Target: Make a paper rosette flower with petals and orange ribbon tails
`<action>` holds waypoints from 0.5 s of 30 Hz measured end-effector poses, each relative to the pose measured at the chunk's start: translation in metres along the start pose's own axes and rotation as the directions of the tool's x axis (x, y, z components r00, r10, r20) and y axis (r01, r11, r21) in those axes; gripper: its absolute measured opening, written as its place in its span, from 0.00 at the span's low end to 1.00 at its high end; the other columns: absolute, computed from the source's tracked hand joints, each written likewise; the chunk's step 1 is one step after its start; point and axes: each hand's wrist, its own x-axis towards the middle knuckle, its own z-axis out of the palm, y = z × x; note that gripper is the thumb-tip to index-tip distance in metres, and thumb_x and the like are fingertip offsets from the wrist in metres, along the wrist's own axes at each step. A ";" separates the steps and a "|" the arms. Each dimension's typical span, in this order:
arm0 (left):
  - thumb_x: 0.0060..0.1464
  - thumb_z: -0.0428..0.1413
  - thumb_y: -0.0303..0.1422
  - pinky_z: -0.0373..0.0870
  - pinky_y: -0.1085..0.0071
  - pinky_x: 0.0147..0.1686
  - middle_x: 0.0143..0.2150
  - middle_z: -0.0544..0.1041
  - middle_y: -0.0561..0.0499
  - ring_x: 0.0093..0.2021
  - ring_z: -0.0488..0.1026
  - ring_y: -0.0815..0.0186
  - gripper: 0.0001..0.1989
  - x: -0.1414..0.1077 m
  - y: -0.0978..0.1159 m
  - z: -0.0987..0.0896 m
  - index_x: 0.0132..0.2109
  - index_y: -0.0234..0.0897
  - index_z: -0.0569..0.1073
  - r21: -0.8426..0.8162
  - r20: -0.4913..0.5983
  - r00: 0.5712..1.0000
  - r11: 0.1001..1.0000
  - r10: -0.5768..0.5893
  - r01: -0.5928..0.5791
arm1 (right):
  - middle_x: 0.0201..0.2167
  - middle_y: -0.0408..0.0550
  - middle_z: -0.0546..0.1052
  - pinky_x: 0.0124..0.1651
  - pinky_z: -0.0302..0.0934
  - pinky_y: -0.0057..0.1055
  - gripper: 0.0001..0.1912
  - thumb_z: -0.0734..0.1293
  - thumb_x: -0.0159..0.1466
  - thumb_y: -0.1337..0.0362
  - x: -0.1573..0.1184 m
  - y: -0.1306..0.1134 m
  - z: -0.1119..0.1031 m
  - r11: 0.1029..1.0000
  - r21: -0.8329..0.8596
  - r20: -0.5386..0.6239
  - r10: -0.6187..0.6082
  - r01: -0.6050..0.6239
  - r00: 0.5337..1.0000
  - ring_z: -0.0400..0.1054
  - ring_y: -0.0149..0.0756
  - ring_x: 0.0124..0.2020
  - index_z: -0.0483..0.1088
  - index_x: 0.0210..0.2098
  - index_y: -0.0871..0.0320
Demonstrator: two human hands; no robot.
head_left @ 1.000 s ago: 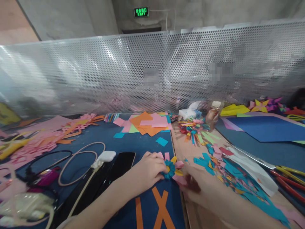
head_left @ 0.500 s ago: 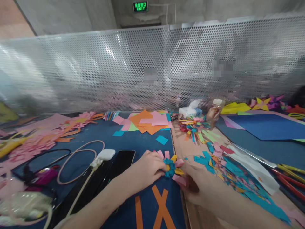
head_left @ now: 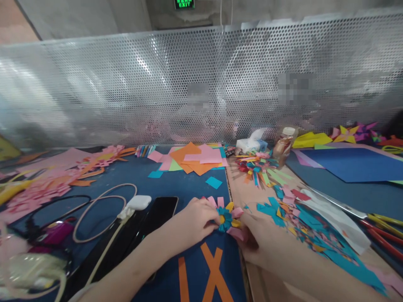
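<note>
Between my two hands is a paper flower (head_left: 224,219) with a blue centre, a yellow middle and pink and yellow looped petals. My left hand (head_left: 202,218) grips its left side, fingers curled and pressed together. On the right side, my right hand (head_left: 256,235) is closed at the pink petals, its fingertips partly hidden behind the hand. Just in front of the flower, orange paper strips (head_left: 214,268) lie on the blue table, two of them crossed.
A phone (head_left: 162,212), a white charger (head_left: 139,203) and looped cables lie left. Stacked coloured paper (head_left: 195,158) is behind. Paper scraps (head_left: 310,228) and long scissors (head_left: 343,206) are on the right. A bottle (head_left: 283,147) and tissue pack (head_left: 252,144) stand before a perforated metal screen (head_left: 176,88).
The camera has tilted slightly downward. My right hand's fingers have drawn in a little at the flower's pink petals; my left hand stays where it was.
</note>
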 end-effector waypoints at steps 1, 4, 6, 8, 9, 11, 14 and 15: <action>0.52 0.54 0.27 0.58 0.67 0.44 0.37 0.77 0.55 0.41 0.70 0.65 0.04 0.000 0.000 0.000 0.33 0.40 0.73 -0.004 0.001 1.000 1.000 0.000 0.000 | 0.27 0.45 0.69 0.26 0.51 0.25 0.04 0.60 0.58 0.66 0.000 0.000 0.000 1.000 -0.002 -0.004 0.001 -0.001 1.000 0.62 0.31 0.24 0.63 0.34 0.58; 0.52 0.54 0.26 0.58 0.68 0.45 0.36 0.77 0.55 0.41 0.70 0.65 0.05 0.001 0.002 -0.001 0.34 0.40 0.73 -0.010 0.004 1.000 1.000 0.007 -0.007 | 0.25 0.45 0.69 0.26 0.51 0.25 0.04 0.60 0.57 0.66 0.000 -0.002 -0.002 1.000 -0.022 0.001 0.022 -0.022 1.000 0.62 0.32 0.24 0.63 0.33 0.58; 0.52 0.53 0.26 0.59 0.68 0.45 0.37 0.77 0.55 0.41 0.70 0.65 0.06 0.000 0.003 -0.001 0.34 0.40 0.73 -0.008 -0.001 1.000 1.000 0.005 -0.005 | 0.25 0.45 0.69 0.26 0.51 0.25 0.04 0.60 0.58 0.66 0.001 -0.004 -0.004 0.999 -0.039 0.010 0.021 -0.020 1.000 0.63 0.33 0.25 0.63 0.34 0.58; 0.52 0.53 0.26 0.59 0.68 0.45 0.37 0.77 0.54 0.41 0.70 0.65 0.06 0.000 0.003 -0.001 0.35 0.40 0.74 -0.004 -0.008 1.000 1.000 0.000 0.000 | 0.25 0.45 0.69 0.27 0.52 0.26 0.05 0.59 0.58 0.66 0.001 -0.006 -0.006 0.998 -0.060 0.012 0.020 -0.019 1.000 0.63 0.33 0.25 0.64 0.34 0.58; 0.52 0.53 0.26 0.59 0.68 0.45 0.37 0.77 0.54 0.40 0.70 0.65 0.06 0.000 0.002 0.000 0.35 0.40 0.74 -0.002 -0.010 1.000 1.000 0.002 -0.002 | 0.25 0.45 0.69 0.27 0.52 0.26 0.05 0.59 0.58 0.67 0.001 -0.007 -0.006 0.997 -0.076 0.010 0.028 -0.027 1.000 0.63 0.33 0.24 0.64 0.34 0.58; 0.52 0.53 0.25 0.59 0.68 0.44 0.37 0.77 0.54 0.40 0.70 0.65 0.07 0.000 0.001 0.001 0.35 0.40 0.74 0.003 -0.018 1.000 1.000 0.011 -0.011 | 0.24 0.45 0.69 0.27 0.53 0.26 0.05 0.60 0.57 0.67 0.001 -0.008 -0.007 0.993 -0.108 0.009 0.054 -0.053 0.998 0.64 0.33 0.25 0.65 0.34 0.58; 0.52 0.53 0.26 0.59 0.68 0.45 0.38 0.77 0.54 0.41 0.70 0.65 0.06 -0.001 0.000 0.002 0.35 0.40 0.74 0.005 -0.021 0.999 1.000 0.026 -0.026 | 0.26 0.46 0.70 0.28 0.54 0.26 0.08 0.62 0.54 0.66 -0.001 -0.009 -0.007 0.989 -0.123 0.011 0.083 -0.081 0.996 0.65 0.36 0.28 0.65 0.35 0.57; 0.52 0.53 0.27 0.58 0.68 0.45 0.38 0.77 0.54 0.41 0.70 0.65 0.06 -0.001 0.001 0.001 0.36 0.40 0.74 0.003 -0.019 0.999 1.000 0.025 -0.025 | 0.27 0.47 0.71 0.28 0.55 0.26 0.11 0.63 0.53 0.65 -0.001 -0.008 -0.007 0.989 -0.118 0.008 0.088 -0.087 0.996 0.66 0.37 0.29 0.65 0.37 0.56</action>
